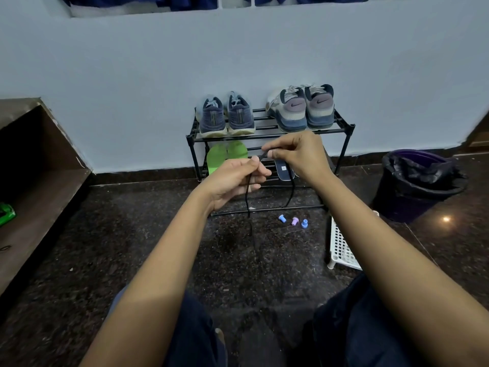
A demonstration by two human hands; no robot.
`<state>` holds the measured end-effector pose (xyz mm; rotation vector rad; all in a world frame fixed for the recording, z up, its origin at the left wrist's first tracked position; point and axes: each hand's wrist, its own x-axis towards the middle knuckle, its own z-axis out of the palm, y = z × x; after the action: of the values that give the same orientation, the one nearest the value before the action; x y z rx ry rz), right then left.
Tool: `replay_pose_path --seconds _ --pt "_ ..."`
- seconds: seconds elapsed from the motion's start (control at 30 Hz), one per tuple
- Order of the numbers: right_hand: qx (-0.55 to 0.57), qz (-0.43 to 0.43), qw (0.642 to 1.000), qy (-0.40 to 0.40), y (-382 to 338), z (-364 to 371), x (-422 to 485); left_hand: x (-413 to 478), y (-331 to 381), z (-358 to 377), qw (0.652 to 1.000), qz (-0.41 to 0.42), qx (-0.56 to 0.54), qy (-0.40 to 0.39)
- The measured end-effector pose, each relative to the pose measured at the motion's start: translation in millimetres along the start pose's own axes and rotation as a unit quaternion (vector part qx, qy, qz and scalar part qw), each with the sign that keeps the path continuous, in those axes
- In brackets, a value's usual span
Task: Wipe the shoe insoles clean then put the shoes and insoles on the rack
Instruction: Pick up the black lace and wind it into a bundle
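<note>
While the rack (pixel 351 126) stands dead ahead beyond both hands, blue shoes (pixel 227 117) and grey shoes (pixel 304 109) sit heel-out on its top shelf. The green insoles (pixel 227 154) and a dark insole (pixel 284 169) lie below. Right of the rack, the lined bin (pixel 418 181) hides its contents. Before the rack, the left hand (pixel 232 181) and the nearer right hand (pixel 299 154) pinch a lace (pixel 247 200), whose tails hang down.

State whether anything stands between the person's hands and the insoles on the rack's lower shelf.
Only the black lace that the left hand and right hand pinch; it hangs before the rack. Nothing else visible blocks the green insoles or the dark insole.
</note>
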<state>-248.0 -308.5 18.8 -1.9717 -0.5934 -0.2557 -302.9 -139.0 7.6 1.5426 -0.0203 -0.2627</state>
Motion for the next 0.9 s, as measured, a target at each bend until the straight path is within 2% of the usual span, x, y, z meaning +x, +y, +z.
replay_pose_path --seconds 0.07,0.2,0.27,0.47,0.57,0.67,0.73,0.8,0.9 --pt "0.003 0.002 1.000 -0.026 0 2 1 1 -1 0 1.000 0.002 -0.017 0.006" --pt "0.012 -0.023 0.989 -0.146 1 4 0 1 -1 1 1.000 0.010 -0.020 0.015" --pt "0.010 -0.020 0.989 -0.143 0 5 1 0 1 1 1.000 0.010 -0.008 0.018" --pt "-0.034 -0.028 0.999 0.002 -3 0 2 -6 5 2 0.996 -0.021 0.049 -0.065" --pt "-0.003 0.012 0.993 0.120 3 -14 10 -8 7 1 0.995 -0.021 0.051 -0.080" --pt "-0.034 0.072 0.973 0.215 17 -35 17 -8 9 -2 0.997 0.000 0.023 -0.076" --pt "-0.061 0.121 0.975 0.178 23 -43 17 -8 9 -3 0.997 0.012 0.004 -0.073" --pt "-0.045 0.147 0.986 0.066 22 -42 15 -6 8 -2 0.998 0.017 -0.006 -0.063" --pt "0.094 0.127 0.978 -0.137 8 -27 9 -2 5 0 0.999 0.021 -0.014 -0.048"
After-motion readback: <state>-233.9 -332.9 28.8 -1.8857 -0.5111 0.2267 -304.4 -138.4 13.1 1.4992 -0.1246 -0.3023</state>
